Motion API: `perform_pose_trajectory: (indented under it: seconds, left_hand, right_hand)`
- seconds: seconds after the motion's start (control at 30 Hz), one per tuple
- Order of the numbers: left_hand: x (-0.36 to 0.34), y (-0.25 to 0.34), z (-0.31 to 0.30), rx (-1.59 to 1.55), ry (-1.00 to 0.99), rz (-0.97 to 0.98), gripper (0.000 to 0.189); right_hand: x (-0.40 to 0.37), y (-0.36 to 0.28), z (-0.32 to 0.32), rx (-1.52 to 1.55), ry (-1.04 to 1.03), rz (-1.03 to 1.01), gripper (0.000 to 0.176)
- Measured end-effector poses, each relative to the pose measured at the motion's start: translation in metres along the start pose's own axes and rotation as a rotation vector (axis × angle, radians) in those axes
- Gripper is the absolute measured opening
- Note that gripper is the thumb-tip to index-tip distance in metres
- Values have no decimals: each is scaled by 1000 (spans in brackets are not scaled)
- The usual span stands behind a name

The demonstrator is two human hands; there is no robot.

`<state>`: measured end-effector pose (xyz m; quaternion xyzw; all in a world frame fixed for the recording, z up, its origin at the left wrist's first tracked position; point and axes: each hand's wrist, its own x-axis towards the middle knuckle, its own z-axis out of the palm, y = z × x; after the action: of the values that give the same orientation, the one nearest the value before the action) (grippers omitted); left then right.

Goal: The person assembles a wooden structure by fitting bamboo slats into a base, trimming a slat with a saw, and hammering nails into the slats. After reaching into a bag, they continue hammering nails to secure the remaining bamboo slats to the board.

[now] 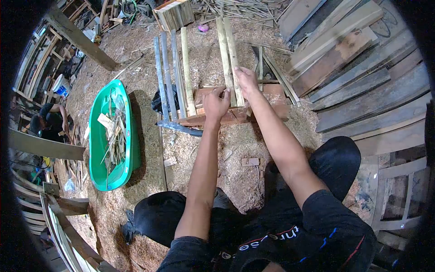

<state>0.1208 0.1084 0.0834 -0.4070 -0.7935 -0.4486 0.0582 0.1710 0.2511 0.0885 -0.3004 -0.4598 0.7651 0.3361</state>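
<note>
Two pale wooden strips (pixel 222 50) lie side by side, pointing away from me, with their near ends on a reddish-brown wood block (pixel 275 100). My left hand (pixel 216 105) is closed, its fingertips pinching the left strip near its close end. Farther along, my right hand (pixel 247 81) grips the right strip from its outer side, thumb and fingers around the edge. Left of my hands, several more strips (pixel 186 68), some pale and some grey, rest against the block. A dark curved blade (pixel 179 128) lies at the block's left end.
A green plastic tub (pixel 131 149) with wood scraps stands at left. Long planks (pixel 371 104) are stacked along the right. Behind are a bundle of slats (pixel 174 16) and a post (pixel 81 38). Another person (pixel 50 120) crouches at far left. Shavings cover the ground.
</note>
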Motion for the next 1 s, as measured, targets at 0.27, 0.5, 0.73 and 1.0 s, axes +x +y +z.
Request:
perform_pose_trajectory:
  seconds: [0.27, 0.5, 0.73, 1.0]
  left_hand:
    - [35, -27, 7, 9, -110, 150, 29]
    - [44, -32, 14, -105, -169, 95, 26]
    - [34, 15, -6, -329, -269, -100, 37]
    - [29, 48, 3, -632, -369, -387, 30]
  right_hand:
    - [11, -12, -27, -16, 68, -54, 32]
    - [8, -10, -48, 31, 187, -94, 31]
    - [13, -28, -53, -43, 202, -47, 41]
    - [-9, -42, -42, -69, -76, -114, 31]
